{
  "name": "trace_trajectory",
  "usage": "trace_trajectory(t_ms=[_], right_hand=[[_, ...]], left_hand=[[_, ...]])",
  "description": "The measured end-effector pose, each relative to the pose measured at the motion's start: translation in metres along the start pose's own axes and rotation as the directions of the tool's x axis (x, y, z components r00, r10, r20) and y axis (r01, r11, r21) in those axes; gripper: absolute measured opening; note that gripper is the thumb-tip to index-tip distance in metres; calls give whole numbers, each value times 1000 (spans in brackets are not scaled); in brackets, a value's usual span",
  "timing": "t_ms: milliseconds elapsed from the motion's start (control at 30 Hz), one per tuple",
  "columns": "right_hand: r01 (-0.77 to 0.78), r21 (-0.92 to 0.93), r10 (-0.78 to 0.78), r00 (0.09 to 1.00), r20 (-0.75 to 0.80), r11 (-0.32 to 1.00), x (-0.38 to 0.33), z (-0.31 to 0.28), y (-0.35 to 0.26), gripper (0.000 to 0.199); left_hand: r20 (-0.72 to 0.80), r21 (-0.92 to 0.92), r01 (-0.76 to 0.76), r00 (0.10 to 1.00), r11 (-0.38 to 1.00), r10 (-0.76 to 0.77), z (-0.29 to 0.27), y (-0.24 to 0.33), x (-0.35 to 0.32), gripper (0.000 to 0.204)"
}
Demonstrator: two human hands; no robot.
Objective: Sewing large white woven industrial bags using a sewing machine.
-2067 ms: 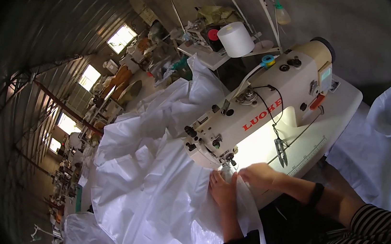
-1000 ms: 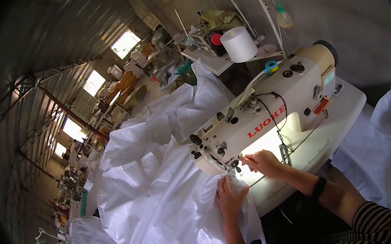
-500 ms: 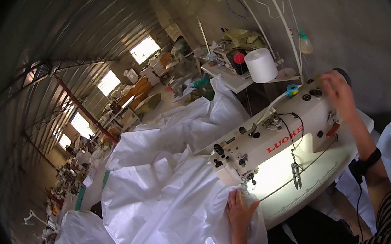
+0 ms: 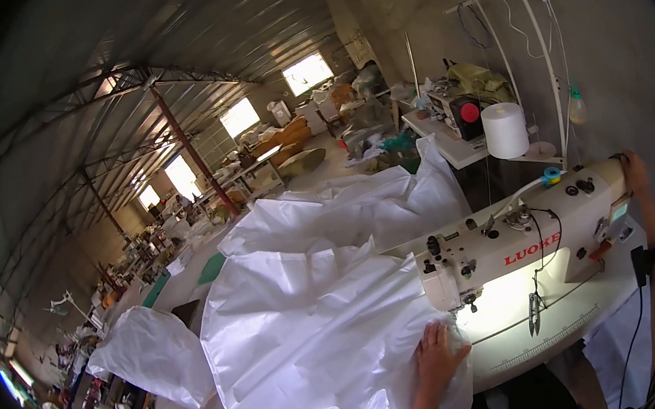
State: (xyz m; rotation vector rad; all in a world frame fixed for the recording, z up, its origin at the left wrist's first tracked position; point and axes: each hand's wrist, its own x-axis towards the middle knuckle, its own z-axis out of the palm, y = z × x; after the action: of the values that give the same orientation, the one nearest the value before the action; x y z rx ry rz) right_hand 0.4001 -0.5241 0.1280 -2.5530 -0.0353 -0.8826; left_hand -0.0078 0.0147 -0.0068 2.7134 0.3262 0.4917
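Left hand [image 4: 439,351], fingers loosely spread, lies on the white sheet [image 4: 300,321] at the sewing machine's [image 4: 483,262] left end; the right hand [image 4: 636,174] is at the wheel [image 4: 618,158], its grip unclear. Light, flat pressure should best keep the sheet from shifting. Its right edge points toward the machine; folds obscure its long axis.

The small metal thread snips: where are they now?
In the head view, the small metal thread snips are right of centre, between the white sewing machine arm and the grey ruler marks, right of the bare left hand.
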Motion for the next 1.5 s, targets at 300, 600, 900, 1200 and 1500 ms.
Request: trace_trajectory(t_ms=[300, 600, 900, 1200, 1500], right_hand=[[-51, 529, 103, 992, -68, 847, -116, 27, 61, 23], [423, 502, -385, 905, -183, 754, -264, -52, -155, 13], [701, 629, -923, 379, 68, 335, -370, -43, -307, 64], [649, 709, -947, 307, 90, 278, -394, 29, -381, 35], [639, 751, -974, 224, 27, 168, -426, 19, -349, 20]], left_hand=[[-83, 61, 4, 997, 998, 1, -7, 5, -10, 67], [-294, 90, 75, 955, 993, -46, -51, -50, -100, 24], [548, -300, 325, 828, 897, -117, -164, 13, -271, 31], [749, -421, 134, 610, 897, 260, -198, 62, -199, 28], [114, -3, -128, 985, 992, 128, -80, -80, 26, 38]])
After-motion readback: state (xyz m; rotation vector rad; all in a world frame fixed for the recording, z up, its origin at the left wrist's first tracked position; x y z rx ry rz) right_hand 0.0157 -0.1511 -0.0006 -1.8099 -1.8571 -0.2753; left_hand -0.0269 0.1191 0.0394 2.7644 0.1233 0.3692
